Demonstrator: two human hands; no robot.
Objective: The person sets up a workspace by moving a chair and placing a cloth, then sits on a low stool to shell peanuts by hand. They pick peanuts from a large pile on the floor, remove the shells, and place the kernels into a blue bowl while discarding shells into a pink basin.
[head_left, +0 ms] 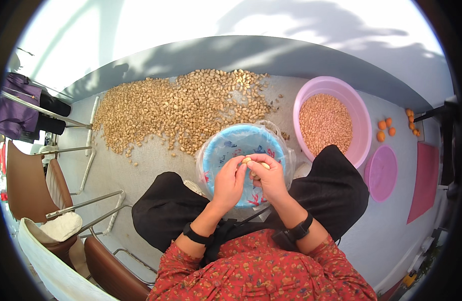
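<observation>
Both of my hands meet over a blue basin point(231, 139) lined with a clear plastic bag. An unshelled peanut point(246, 160) is pinched between the fingertips of my left hand point(230, 180) and my right hand point(266, 175). More peanuts in the shell rest in my right palm, partly under the fingers. Beyond the basin, a wide heap of unshelled peanuts point(170, 109) is spread on the floor. At the right of the basin stands a pink tub point(361, 128) holding many shelled peanut kernels point(325, 124).
A flat pink basin point(381, 173) lies right of the tub, with several orange fruits point(381, 136) beyond it. Brown chairs with metal frames point(25, 184) stand at the left. A grey-and-white wall point(201, 52) rises behind the heap. A red mat point(423, 180) lies far right.
</observation>
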